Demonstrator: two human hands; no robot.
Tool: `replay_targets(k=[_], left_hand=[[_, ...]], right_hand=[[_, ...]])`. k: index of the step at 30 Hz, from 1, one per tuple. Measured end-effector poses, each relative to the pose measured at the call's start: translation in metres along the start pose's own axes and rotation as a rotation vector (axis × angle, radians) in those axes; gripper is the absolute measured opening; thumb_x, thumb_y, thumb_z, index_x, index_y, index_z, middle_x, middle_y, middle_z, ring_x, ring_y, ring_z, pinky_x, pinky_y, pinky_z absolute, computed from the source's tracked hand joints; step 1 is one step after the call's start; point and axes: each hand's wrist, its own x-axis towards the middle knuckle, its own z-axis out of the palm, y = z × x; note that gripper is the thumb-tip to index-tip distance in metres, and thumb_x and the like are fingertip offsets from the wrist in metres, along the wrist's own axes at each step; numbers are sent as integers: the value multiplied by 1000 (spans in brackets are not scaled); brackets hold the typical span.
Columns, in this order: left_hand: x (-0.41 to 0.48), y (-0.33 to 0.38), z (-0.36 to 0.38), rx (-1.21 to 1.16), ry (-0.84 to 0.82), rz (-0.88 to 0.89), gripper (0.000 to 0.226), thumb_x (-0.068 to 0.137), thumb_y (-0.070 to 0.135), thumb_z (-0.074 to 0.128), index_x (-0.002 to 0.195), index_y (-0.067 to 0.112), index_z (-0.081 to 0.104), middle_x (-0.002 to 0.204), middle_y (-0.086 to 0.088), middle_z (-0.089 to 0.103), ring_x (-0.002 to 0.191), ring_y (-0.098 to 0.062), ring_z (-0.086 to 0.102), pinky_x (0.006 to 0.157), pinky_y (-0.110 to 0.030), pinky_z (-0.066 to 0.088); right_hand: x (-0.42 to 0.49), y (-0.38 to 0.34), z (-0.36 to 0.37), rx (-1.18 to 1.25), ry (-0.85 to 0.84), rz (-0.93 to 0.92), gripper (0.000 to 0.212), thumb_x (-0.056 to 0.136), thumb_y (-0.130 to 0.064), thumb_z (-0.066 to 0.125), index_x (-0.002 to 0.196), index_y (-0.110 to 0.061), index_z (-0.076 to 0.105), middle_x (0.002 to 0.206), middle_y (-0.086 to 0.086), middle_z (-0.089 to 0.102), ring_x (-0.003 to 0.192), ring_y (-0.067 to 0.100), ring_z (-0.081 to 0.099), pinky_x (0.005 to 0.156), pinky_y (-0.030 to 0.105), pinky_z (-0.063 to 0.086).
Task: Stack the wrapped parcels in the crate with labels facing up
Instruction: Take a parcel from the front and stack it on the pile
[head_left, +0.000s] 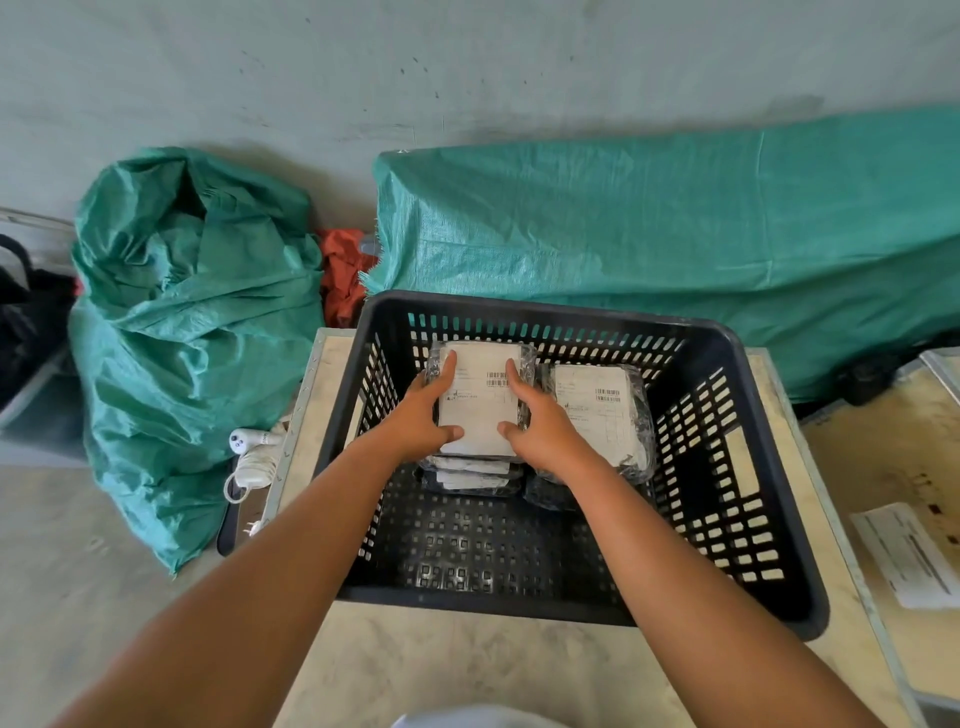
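parcel (480, 400) on top of the left pile at the back of the black crate (769, 525), label up so easy to read. held flat by left hand (421, 415) and right hand (543, 423), one at each side, to keep the pile straight. second pile (597, 415) just beside. crate up on the bench (467, 670).

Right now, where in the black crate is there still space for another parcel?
The near half of the crate floor is bare, between the front wall and the two parcel stacks. The far half is crowded: both hands, left hand and right hand, press the top parcel on the left stack, and the right stack sits beside it, nearly touching.
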Motion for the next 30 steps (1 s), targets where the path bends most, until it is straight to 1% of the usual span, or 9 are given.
replay_targets(k=[2, 4, 7, 9, 11, 14, 20, 25, 30], left_hand=[[3, 0, -1, 27, -29, -22, 110, 90, 17, 74, 155, 52, -8, 168, -11, 0, 154, -32, 11, 121, -43, 22], [6, 1, -2, 81, -76, -55, 107, 92, 18, 72, 157, 45, -8, 168, -12, -12, 154, -34, 11, 120, -42, 23], [7, 5, 0, 184, -108, -58, 101, 95, 18, 67, 159, 34, -9, 159, -6, -39, 153, -37, 13, 119, -42, 30], [8, 6, 1, 212, -104, -28, 98, 97, 17, 65, 159, 29, -10, 158, 1, -41, 154, -36, 9, 120, -46, 29], [5, 5, 3, 226, -95, 16, 97, 97, 16, 64, 159, 25, -10, 160, 3, -39, 154, -32, 10, 121, -43, 28], [12, -7, 1, 222, -129, 4, 96, 97, 17, 64, 160, 23, -9, 160, 5, -37, 152, -26, 18, 116, -33, 32], [19, 0, -5, 222, -132, 37, 96, 97, 17, 64, 160, 25, -8, 161, 5, -37, 149, -25, 25, 106, -26, 38], [23, -3, -6, 228, -148, 37, 96, 97, 19, 64, 160, 26, -8, 160, 5, -38, 150, -26, 23, 107, -27, 41], [21, -1, -5, 233, -123, 30, 95, 96, 19, 66, 161, 26, -4, 161, 5, -36, 148, -26, 29, 104, -24, 40]], right_hand=[[2, -4, -3, -43, -37, 28, 89, 97, -14, 66, 160, -44, 10, 166, 0, 26, 150, 25, 31, 110, 28, 32], [5, -8, -4, -115, -69, 66, 86, 98, -18, 64, 161, -40, 10, 167, 5, 24, 149, 29, 33, 112, 34, 36], [5, -13, 1, -239, -82, 99, 80, 101, -22, 60, 163, -32, 10, 171, 11, 1, 155, 34, 16, 121, 44, 26], [4, -11, 4, -276, -77, 74, 77, 103, -21, 57, 164, -25, 10, 169, 6, -20, 156, 33, 5, 122, 43, 18], [0, -6, 7, -315, -70, 36, 73, 104, -20, 54, 163, -19, 11, 165, 0, -30, 156, 31, 1, 122, 40, 14], [10, -3, 13, -338, -121, 64, 73, 105, -21, 53, 164, -17, 10, 165, -3, -30, 156, 29, 3, 122, 37, 13], [17, -12, 0, -377, -164, 81, 74, 106, -20, 49, 164, -18, 2, 161, -3, -38, 156, 32, 3, 118, 36, 24], [20, -19, -2, -396, -196, 108, 75, 107, -18, 47, 163, -19, -2, 159, -3, -42, 155, 35, 11, 101, 29, 39], [17, -19, -4, -346, -181, 114, 75, 106, -17, 51, 164, -20, 4, 161, -4, -39, 156, 32, 6, 117, 38, 34]])
